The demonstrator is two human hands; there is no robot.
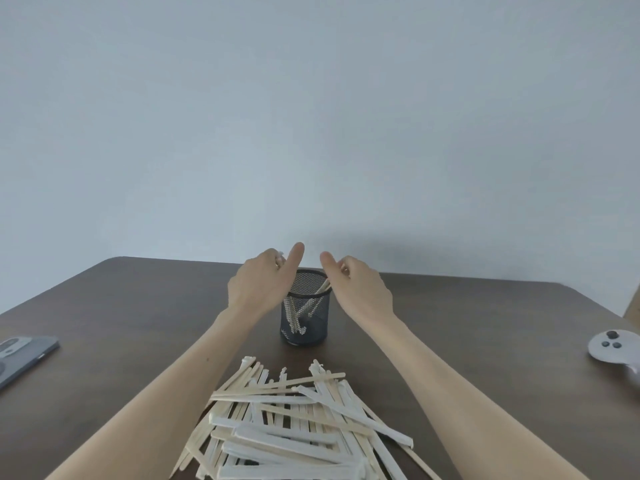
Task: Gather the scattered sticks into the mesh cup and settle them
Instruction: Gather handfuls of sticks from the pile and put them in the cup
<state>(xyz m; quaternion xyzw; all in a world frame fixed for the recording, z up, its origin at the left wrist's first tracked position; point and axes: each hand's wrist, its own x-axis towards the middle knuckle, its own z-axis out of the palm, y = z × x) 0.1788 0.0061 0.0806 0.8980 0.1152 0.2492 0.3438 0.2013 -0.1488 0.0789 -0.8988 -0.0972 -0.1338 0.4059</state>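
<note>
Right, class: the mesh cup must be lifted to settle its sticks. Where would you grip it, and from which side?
Grip the mesh cup round its wall below the rim, coming from the side. It is an upright cylinder, and sticks leaning at its rim would probably crowd a grasp from above.

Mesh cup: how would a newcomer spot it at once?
On the dark brown table, look past the heap of pale sticks to the middle, between the left hand and the right hand. The mesh cup stands upright there: the only black wire cylinder, a few sticks showing through.
</note>
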